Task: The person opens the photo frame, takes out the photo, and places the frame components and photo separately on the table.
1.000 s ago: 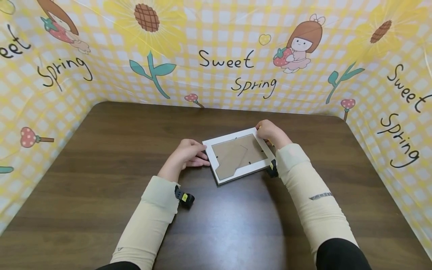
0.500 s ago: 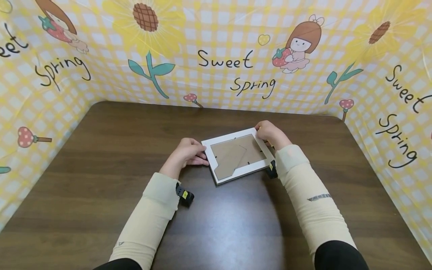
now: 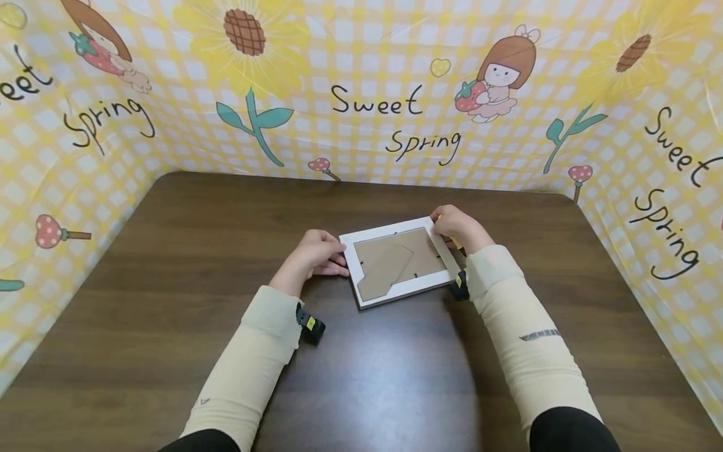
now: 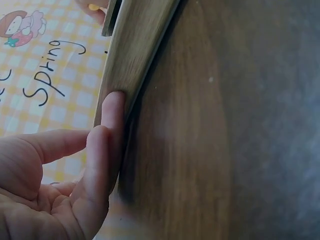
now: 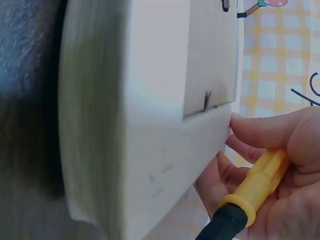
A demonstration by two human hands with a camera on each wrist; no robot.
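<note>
Two hands, my left hand (image 3: 313,254) and my right hand (image 3: 460,227), grasp the white picture frame (image 3: 420,284), which is back-up at about one o'clock on the table (image 3: 169,251); whether its whole underside touches the wood I cannot tell. The left pinches the edge at nine o'clock; the right pinches the corner at one o'clock and also holds a yellow-handled tool (image 5: 255,185) against the palm.

Likely faults, in my judgement: (a) the right grip, shared between frame and tool, could loosen, letting the tool drop or scratch the backing board (image 3: 423,251); (b) unequal force at nine and one o'clock could twist the frame, its five o'clock corner having no fingers on it; (c) the small dark tabs (image 5: 207,101) could snag a fingertip that slides inward; (d) the stand flap (image 3: 381,270), widening towards seven o'clock, could swing out if the frame is tipped.

Surroundings: the table is dark, wood-grained and rounded at ten and two o'clock, with glare (image 3: 390,376) at six. Yellow-and-white checked cloth (image 3: 367,56) stands from nine round to three, bearing printed sunflowers (image 3: 245,31) at eleven and nearly two, and "Sweet Spring" lettering (image 3: 377,100) at twelve.
</note>
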